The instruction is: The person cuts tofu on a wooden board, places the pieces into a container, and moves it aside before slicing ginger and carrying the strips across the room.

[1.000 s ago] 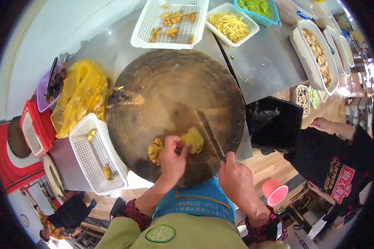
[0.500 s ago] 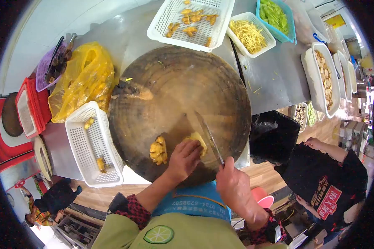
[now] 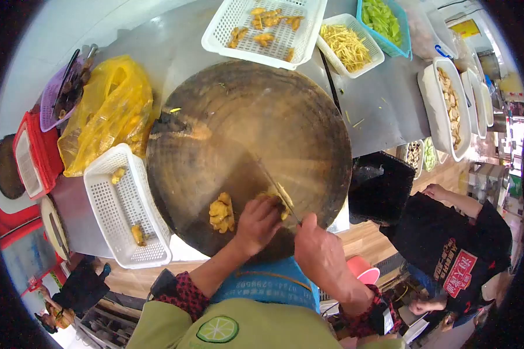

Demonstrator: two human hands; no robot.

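On the large round wooden chopping block [image 3: 233,128], my left hand [image 3: 258,224] presses down on a piece of peeled ginger [image 3: 286,214], its fingers curled over it. My right hand [image 3: 321,253] is wrapped round the handle of a knife [image 3: 268,175]. The blade lies across the ginger, just right of my left fingertips, with pale yellow ginger showing along it. How deep the edge sits cannot be seen. Left of my left hand rests a knobbly ginger root [image 3: 221,213], touched by neither hand.
A white basket [image 3: 102,200] with ginger pieces stands left, near a yellow plastic bag [image 3: 108,110]. Behind the block are another ginger basket [image 3: 215,43], a basket of yellow shreds [image 3: 346,46] and a blue basket of green slices [image 3: 383,20]. A person in black [image 3: 448,238] stands at right.
The knife has moved left from beside the ginger onto it, my right hand shifting left with it. My left hand stays on the ginger. The view has shifted slightly.
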